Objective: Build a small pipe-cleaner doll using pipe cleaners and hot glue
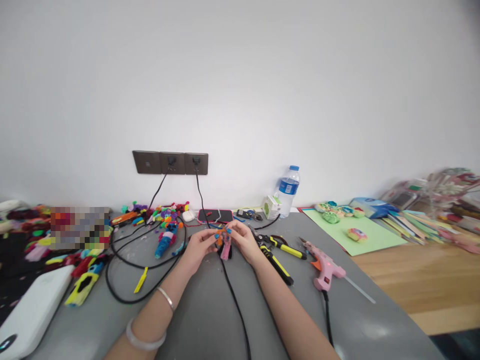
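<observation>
My left hand (199, 248) and my right hand (243, 240) meet over the middle of the grey table (210, 320). Together they pinch a small pipe-cleaner figure (225, 245) with an orange top and a pink lower part. Both hands have their fingers closed on it, blue nails showing. A bracelet and a bangle sit on my left wrist. A black cable (234, 300) runs under the figure toward me.
Yellow-handled pliers (278, 255) lie right of my hands, a pink glue gun (324, 267) beyond them. Colourful pipe-cleaner pieces (165, 225) pile at the left back, with a white box (33, 310) front left. A water bottle (288, 190) and green paper (352, 230) are at the back right.
</observation>
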